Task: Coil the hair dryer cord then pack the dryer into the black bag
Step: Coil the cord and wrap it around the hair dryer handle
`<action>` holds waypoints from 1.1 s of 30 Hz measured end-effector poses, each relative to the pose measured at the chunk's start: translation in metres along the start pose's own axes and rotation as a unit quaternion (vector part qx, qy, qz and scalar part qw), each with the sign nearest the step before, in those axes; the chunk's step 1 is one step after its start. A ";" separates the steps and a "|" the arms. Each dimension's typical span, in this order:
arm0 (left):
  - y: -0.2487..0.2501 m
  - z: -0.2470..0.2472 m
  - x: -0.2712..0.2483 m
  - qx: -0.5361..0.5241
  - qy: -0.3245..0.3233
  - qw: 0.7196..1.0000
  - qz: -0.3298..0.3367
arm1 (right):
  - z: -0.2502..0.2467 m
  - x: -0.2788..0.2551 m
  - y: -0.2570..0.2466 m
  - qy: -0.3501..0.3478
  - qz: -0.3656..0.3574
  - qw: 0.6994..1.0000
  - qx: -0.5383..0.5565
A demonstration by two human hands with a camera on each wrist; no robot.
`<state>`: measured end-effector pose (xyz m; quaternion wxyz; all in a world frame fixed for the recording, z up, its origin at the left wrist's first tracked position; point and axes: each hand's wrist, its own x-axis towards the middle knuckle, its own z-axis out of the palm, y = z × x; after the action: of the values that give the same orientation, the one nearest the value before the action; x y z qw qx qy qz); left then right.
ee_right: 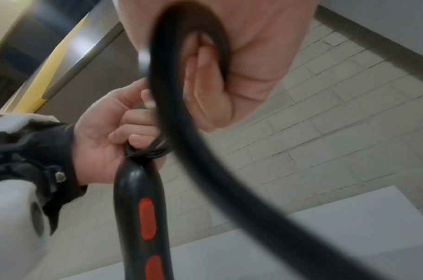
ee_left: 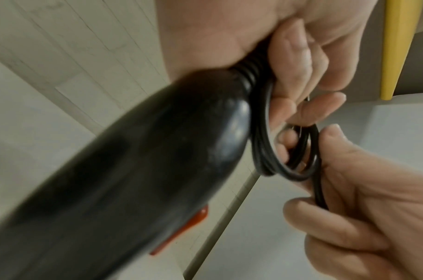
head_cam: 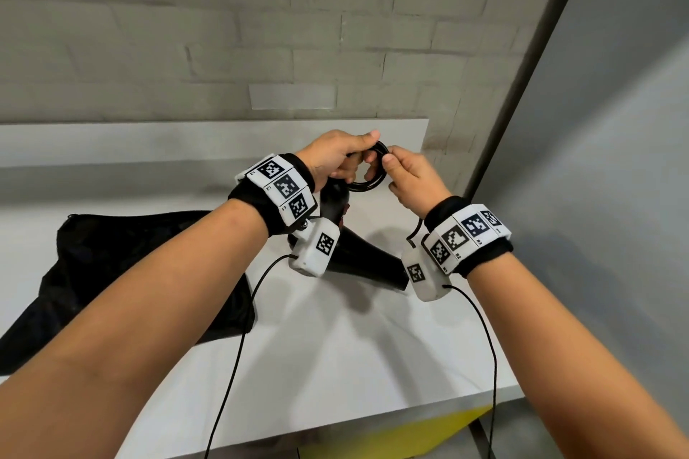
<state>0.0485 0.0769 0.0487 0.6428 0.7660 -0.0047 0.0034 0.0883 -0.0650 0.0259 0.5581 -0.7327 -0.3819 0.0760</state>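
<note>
A black hair dryer [head_cam: 358, 257] with orange switches [ee_right: 147, 218] hangs above the white table, handle end up. My left hand [head_cam: 335, 156] grips a small coil of black cord [head_cam: 367, 181] at the handle's end [ee_left: 251, 79]. My right hand [head_cam: 408, 179] pinches the same cord [ee_left: 311, 151] right beside the coil, and a loose length [ee_right: 181, 132] runs back past the right palm. The black bag [head_cam: 130, 272] lies flat on the table to the left, under my left forearm.
The white table [head_cam: 354, 347] stands against a pale brick wall [head_cam: 261, 30], with a raised white ledge [head_cam: 149, 145] at the back. A grey panel [head_cam: 596, 160] closes the right side. A yellow surface [head_cam: 410, 436] shows below the table's front edge.
</note>
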 end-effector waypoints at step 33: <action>-0.002 0.014 0.009 -0.099 0.101 0.990 -0.012 | 0.003 0.006 0.014 0.152 -0.013 0.988 -0.006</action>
<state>0.0574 0.0635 0.0445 0.7128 0.6941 0.0689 0.0732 0.0973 -0.0599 0.0144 0.6061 -0.7342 -0.3025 -0.0456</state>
